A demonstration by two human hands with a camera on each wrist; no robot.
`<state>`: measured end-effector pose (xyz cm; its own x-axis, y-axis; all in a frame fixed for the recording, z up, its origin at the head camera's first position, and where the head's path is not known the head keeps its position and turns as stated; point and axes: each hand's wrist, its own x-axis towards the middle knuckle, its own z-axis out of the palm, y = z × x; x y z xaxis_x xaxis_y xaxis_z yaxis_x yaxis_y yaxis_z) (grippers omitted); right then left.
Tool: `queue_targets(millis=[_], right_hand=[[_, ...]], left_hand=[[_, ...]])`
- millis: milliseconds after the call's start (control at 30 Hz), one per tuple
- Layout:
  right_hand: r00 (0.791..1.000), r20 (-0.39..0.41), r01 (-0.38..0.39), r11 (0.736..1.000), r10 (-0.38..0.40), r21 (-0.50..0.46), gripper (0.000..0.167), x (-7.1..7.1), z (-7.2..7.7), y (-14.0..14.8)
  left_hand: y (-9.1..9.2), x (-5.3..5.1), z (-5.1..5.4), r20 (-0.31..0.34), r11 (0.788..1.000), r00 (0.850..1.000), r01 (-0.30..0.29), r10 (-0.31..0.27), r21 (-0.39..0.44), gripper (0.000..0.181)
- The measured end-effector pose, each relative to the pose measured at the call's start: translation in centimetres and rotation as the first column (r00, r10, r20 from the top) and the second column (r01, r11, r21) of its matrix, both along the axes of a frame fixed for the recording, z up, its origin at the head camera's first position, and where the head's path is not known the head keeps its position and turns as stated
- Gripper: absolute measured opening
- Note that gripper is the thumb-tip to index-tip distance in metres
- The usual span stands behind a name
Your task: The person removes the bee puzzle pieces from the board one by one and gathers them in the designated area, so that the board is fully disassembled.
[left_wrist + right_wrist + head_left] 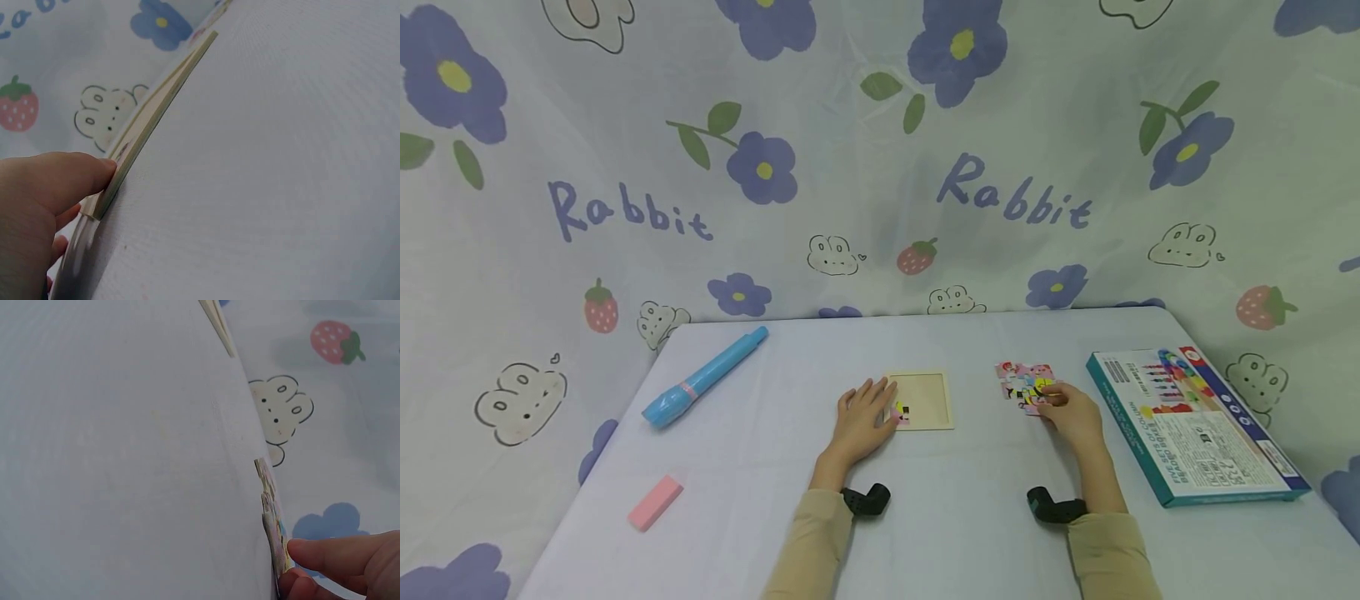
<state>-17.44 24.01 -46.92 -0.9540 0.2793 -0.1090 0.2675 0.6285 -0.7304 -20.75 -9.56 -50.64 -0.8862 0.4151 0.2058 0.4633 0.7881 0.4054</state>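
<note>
A shallow wooden puzzle tray (950,402) lies on the table, with a pink, yellow and black puzzle piece (901,412) in its lower left corner. My left hand (862,421) rests along the tray's left side, fingers spread; in the left wrist view the thumb (94,175) touches the near edge. To the right lies a cluster of colourful puzzle pieces (1022,379), some overlapping. My right hand (1075,417) pinches a piece at the cluster's lower right between thumb and fingers. The right wrist view shows the cluster (267,494) edge-on, and the fingertips partly hide the pinched piece.
A flat teal-edged box (1202,433) lies right of the right hand. On the left are a blue tube-shaped object (707,379) and a pink block (656,503). A patterned cloth (850,167) hangs behind the white-covered table (737,500).
</note>
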Motion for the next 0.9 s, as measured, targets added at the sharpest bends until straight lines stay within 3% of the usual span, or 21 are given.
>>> queue_targets(millis=[433,733,900], right_hand=[[0.997,-0.075,0.000,0.999,-0.004,-0.051,0.035,-0.3,0.2,-0.8],[0.986,-0.161,-0.061,0.990,0.040,-0.128,0.030,-1.2,0.7,-2.8],[0.978,-0.196,-0.109,0.981,0.076,-0.160,0.028,-1.7,0.7,-4.1]], left_hand=[[0.1,0.0,0.2,0.007,1.000,1.000,-0.008,0.008,-0.009,0.055],[0.0,0.0,0.2,0.007,1.000,1.000,-0.011,0.011,-0.008,0.055],[0.0,0.1,0.1,-0.020,0.999,1.000,0.005,-0.004,0.043,0.055]])
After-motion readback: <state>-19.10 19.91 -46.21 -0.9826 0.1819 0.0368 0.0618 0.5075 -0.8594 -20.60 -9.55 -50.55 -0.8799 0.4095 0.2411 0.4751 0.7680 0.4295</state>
